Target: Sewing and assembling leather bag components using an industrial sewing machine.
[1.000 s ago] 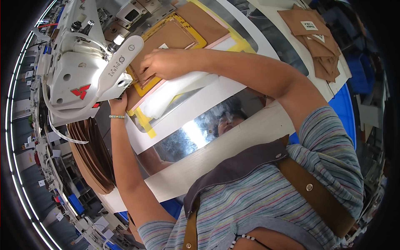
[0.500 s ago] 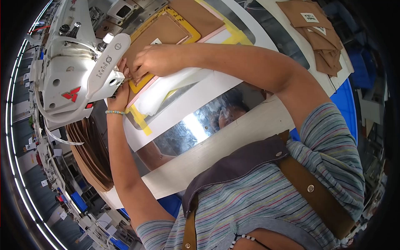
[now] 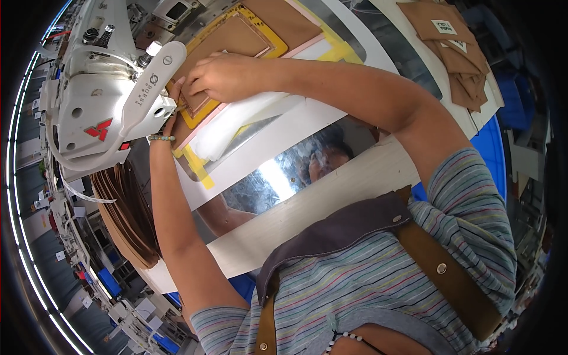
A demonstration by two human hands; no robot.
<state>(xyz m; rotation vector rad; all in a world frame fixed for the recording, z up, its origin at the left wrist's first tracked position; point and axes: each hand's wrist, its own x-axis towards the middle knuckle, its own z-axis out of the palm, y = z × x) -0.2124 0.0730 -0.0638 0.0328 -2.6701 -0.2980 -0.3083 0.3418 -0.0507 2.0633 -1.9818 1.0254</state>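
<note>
My right hand [image 3: 222, 77] rests with bent, slightly parted fingers over the brown fabric piece [image 3: 234, 40] inside a yellow template frame [image 3: 273, 46]. Partly hidden behind the white sewing machine head [image 3: 97, 109], my left hand [image 3: 173, 105] lies at the frame's left edge, its visible fingers stretched along the fabric. The fingertips of both hands are close together. A small pale scrap [image 3: 225, 51] shows just beyond my right knuckles; its kind is unclear. White sheet material [image 3: 222, 136] lies on the near side of the frame.
Brown fabric pieces with white labels [image 3: 452, 56] are piled at the far right. More brown pieces [image 3: 121, 207] hang in a stack at the left, below the machine. A shiny metal plate [image 3: 269, 183] is set into the pale table [image 3: 331, 198]. Yellow tape [image 3: 198, 168] marks the white sheet.
My right hand has shifted slightly up and its fingers look less tightly bunched. My left hand has moved a little up beside the machine head, its fingers straighter.
</note>
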